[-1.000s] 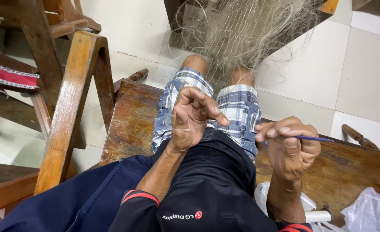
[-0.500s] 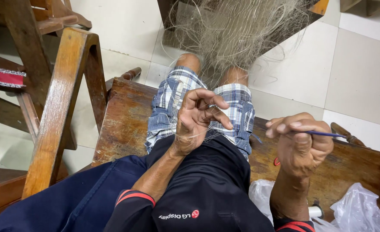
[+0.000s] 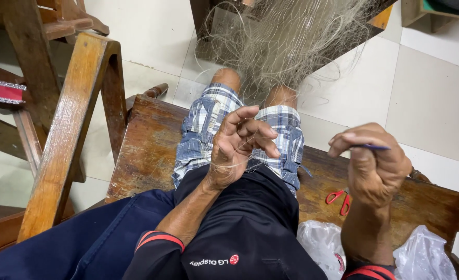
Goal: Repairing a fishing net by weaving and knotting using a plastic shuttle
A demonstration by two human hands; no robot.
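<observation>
My left hand [image 3: 240, 148] is curled over my lap, its fingers pinching strands of a pale, fine fishing net [image 3: 286, 44] that drapes down past my knees. Off to the right and raised, my right hand [image 3: 372, 168] grips a thin blue netting needle [image 3: 374, 147] between thumb and fingers. I sit on a worn wooden bench [image 3: 146, 150] in plaid shorts [image 3: 208, 119] and a dark shirt.
Small red-handled scissors [image 3: 339, 199] lie on the bench by my right wrist. White plastic bags [image 3: 421, 254] sit at the lower right. A wooden chair frame [image 3: 68, 135] stands at the left. Pale tiled floor [image 3: 437, 98] lies beyond.
My right hand has pulled the blue needle further right and slightly down. The red scissors have come into view. My left hand keeps its hold on the net strands.
</observation>
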